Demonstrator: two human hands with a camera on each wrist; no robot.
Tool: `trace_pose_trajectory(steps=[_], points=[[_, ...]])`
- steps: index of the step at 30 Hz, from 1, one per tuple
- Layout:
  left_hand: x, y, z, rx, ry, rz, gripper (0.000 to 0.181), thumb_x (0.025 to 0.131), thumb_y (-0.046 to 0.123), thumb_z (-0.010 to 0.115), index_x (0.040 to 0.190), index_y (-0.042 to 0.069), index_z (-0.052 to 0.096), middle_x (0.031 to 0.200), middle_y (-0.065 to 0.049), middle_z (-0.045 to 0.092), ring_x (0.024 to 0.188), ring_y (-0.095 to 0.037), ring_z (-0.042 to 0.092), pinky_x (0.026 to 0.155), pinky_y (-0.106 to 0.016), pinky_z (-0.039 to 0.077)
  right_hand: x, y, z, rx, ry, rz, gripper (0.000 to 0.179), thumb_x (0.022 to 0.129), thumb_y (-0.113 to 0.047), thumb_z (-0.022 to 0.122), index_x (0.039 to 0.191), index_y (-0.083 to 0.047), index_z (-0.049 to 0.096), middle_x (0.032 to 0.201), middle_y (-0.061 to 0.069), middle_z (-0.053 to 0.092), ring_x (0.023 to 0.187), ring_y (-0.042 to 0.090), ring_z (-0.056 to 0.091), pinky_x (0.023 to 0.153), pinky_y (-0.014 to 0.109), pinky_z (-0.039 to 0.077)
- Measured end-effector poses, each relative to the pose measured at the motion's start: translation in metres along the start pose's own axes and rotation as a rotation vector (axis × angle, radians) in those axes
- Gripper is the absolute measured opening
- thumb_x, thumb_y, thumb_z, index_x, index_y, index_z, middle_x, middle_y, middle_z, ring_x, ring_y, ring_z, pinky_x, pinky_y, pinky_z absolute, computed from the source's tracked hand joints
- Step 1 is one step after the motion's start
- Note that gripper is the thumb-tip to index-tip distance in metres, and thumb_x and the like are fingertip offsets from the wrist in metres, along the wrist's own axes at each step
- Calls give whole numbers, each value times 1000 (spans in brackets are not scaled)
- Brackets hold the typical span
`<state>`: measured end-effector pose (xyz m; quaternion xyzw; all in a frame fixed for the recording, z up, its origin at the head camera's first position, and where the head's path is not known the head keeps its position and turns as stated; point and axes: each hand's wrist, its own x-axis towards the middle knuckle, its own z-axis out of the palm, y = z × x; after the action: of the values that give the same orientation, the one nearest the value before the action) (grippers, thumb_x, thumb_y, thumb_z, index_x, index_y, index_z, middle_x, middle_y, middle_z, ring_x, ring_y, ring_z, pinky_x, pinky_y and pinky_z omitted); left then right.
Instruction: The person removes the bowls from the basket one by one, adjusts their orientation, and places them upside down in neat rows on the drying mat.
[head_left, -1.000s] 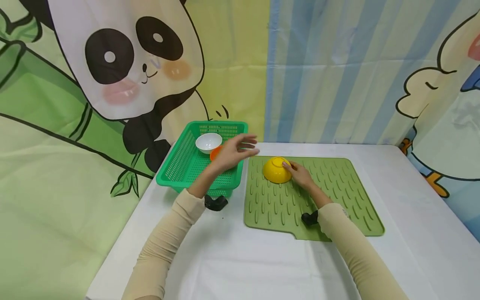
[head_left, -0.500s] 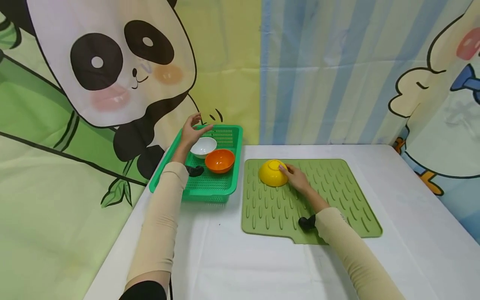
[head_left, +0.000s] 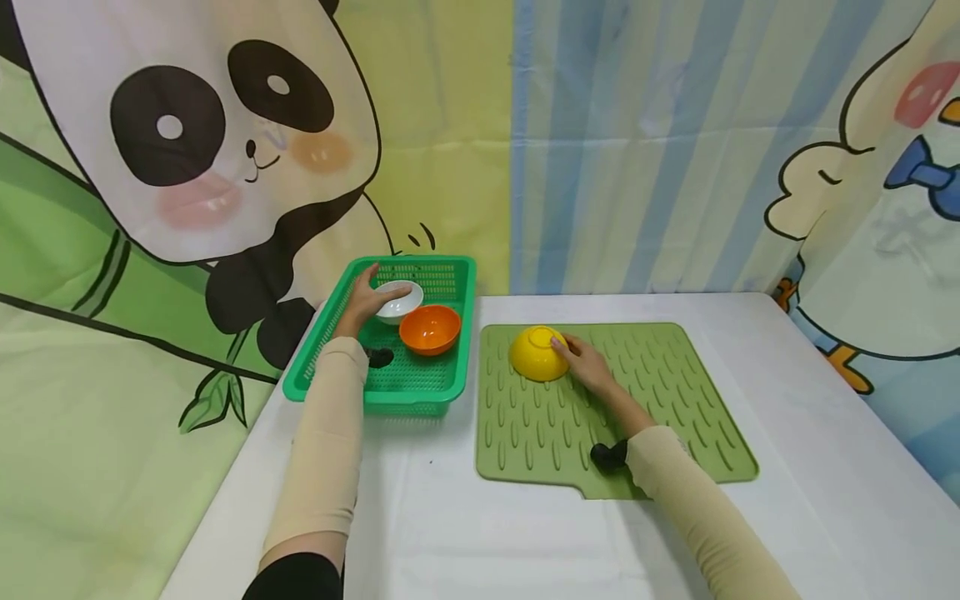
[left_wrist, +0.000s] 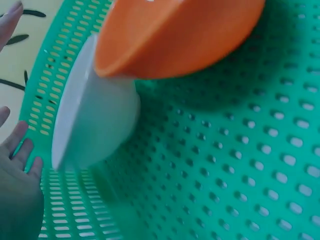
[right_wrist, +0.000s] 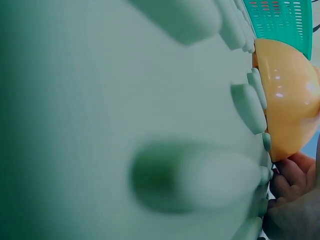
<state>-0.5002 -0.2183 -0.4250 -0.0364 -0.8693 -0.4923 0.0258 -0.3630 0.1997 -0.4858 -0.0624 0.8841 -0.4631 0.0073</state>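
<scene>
My left hand [head_left: 362, 304] reaches over the left side of the green basket [head_left: 408, 379], thumb and fingers spread, close to a white bowl [head_left: 401, 308]. In the left wrist view, the fingers stand a little apart from the white bowl [left_wrist: 97, 117]. An orange bowl [head_left: 430, 329] sits beside the white one, both facing up in the basket. On the green ridged mat [head_left: 660, 383], a yellow bowl [head_left: 534, 358] lies upside down. My right hand [head_left: 591, 367] holds it from the right, fingers at its rim and upper side; part of the grip is hidden.
A white-covered table [head_left: 480, 533] carries the basket on the left and the mat to its right. Behind them hangs a printed curtain [head_left: 435, 167]. Black wrist-camera pieces [head_left: 609, 456] stick out from both sleeves.
My left hand has moved left from the orange bowl, then down into the basket beside the white bowl. My right hand stays on the yellow bowl. The head view has shifted slightly.
</scene>
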Motion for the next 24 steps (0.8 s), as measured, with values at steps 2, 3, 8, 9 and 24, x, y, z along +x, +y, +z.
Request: trace_pose_trajectory(steps=[2, 3, 8, 9, 24], points=[[1, -6, 0, 7, -30, -16, 110, 69, 53, 75, 149, 14, 12, 152, -11, 14, 136, -34, 16, 105, -54, 21, -1, 0, 1, 8, 2, 16, 69, 93, -53, 41, 143, -5, 33, 140, 18, 39, 126, 36, 37, 99, 51, 34], [1, -9, 1, 11, -44, -25, 111, 67, 54, 75, 149, 15, 11, 152, -10, 13, 136, -34, 15, 105, -54, 21, -2, 0, 1, 10, 3, 22, 70, 93, -54, 41, 143, -6, 33, 140, 18, 39, 126, 36, 37, 99, 51, 33], [0, -19, -2, -3, -122, -34, 114, 67, 48, 79, 150, 15, 7, 153, -11, 10, 136, -34, 14, 105, -56, 20, -3, -3, 1, 29, 1, 25, 71, 92, -56, 41, 143, -7, 33, 141, 16, 38, 127, 35, 36, 100, 51, 33], [0, -21, -3, -2, -133, -34, 113, 67, 47, 79, 150, 15, 8, 153, -12, 10, 136, -34, 15, 105, -55, 20, -3, -3, 1, 28, -5, 19, 70, 93, -55, 41, 143, -7, 33, 141, 17, 38, 127, 35, 36, 100, 51, 33], [4, -22, -16, 99, -230, -4, 107, 71, 42, 78, 148, 5, 14, 149, -22, 17, 131, -40, 22, 102, -56, 26, -3, -4, 0, 65, -20, 38, 69, 93, -52, 43, 143, -6, 32, 142, 17, 37, 128, 35, 35, 100, 50, 32]])
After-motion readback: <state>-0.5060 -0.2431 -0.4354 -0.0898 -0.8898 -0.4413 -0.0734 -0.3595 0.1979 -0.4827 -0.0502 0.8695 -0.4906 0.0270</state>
